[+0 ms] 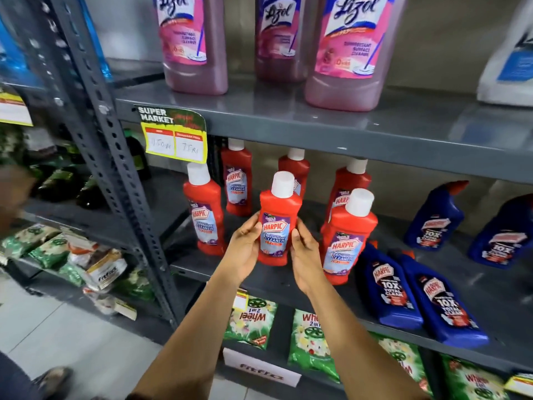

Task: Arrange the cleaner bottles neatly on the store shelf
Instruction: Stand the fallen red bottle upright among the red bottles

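Both hands hold one red Harpic bathroom cleaner bottle [277, 223] with a white cap, near the front of the middle shelf [277, 280]. The left hand [245, 249] presses its thumb on the left side of the label, and the right hand [304, 255] presses on the right side, so the bottle is squeezed between the two palms; it stands almost upright, and I cannot tell if its base touches the shelf. Five other red Harpic bottles [206, 215] stand around it, not in a straight row. On the right, two blue Harpic bottles [418, 295] lie on their sides near the front edge. The bottle is probably stiff plastic and full, so rather heavy for its size, and its glossy surface and label may be a little slippery. I think the flat sides at the middle of the body are the best place to hold it, not the cap, which could turn. It will likely not break if it falls, but it may knock down its neighbours.
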### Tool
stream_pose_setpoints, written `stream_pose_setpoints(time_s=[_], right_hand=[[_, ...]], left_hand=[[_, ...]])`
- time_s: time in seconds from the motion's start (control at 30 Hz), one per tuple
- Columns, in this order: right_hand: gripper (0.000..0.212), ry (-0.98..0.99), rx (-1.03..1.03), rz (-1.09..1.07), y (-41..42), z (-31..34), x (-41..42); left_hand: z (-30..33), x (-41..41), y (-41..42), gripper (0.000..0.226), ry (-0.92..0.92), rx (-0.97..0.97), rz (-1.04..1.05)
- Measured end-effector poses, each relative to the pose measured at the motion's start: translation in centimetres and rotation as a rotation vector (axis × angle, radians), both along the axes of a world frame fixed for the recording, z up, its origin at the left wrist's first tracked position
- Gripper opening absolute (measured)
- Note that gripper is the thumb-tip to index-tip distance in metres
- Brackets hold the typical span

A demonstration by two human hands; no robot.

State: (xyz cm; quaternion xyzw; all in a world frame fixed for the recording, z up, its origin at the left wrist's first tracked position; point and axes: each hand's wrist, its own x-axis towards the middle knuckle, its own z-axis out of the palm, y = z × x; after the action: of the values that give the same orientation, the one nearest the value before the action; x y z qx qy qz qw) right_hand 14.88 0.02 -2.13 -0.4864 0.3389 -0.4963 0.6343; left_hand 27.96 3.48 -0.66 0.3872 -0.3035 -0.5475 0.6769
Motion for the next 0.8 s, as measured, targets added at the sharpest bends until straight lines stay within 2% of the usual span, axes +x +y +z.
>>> stream_pose_setpoints(time_s=[0.17,0.3,0.43,0.5,0.57,0.63,0.7,0.8], right_hand=[[0.041,0.029,-0.03,-0.041,-0.5,-0.9,0.5],[0.04,0.086,-0.035,-0.084,0.1,-0.1,0.6],[0.043,0.15,-0.09,-0.087,2.9,2.5,-1.1],[0.039,0.206,-0.178,-0.109,5.3,3.8,-3.0],[0.031,0.256,-0.261,-0.183,7.4,4.2,-5.1],[0.025,0.281,-0.271,-0.294,8.6,4.0,-8.1],[0.024,0.298,-0.264,-0.429,8.5,4.1,-11.6],[0.027,0.459,-0.24,-0.667,6.7,4.1,-18.3]], left_hand=[[-0.7,0.0,-0.6,0.04,0.012,0.025,-0.003],[-0.3,-0.6,0.0,0.04,0.078,0.052,0.078],[1.3,-2.3,1.4,0.036,0.166,0.133,0.363],[2.0,-4.5,2.5,0.028,0.171,0.192,0.55],[2.1,-7.9,3.9,0.023,0.162,0.225,0.633],[1.2,-12.6,4.6,0.025,0.144,0.258,0.538],[-0.1,-17.6,4.5,0.029,0.169,0.326,0.3],[-0.5,-24.9,2.8,0.027,0.189,0.403,-0.025]])
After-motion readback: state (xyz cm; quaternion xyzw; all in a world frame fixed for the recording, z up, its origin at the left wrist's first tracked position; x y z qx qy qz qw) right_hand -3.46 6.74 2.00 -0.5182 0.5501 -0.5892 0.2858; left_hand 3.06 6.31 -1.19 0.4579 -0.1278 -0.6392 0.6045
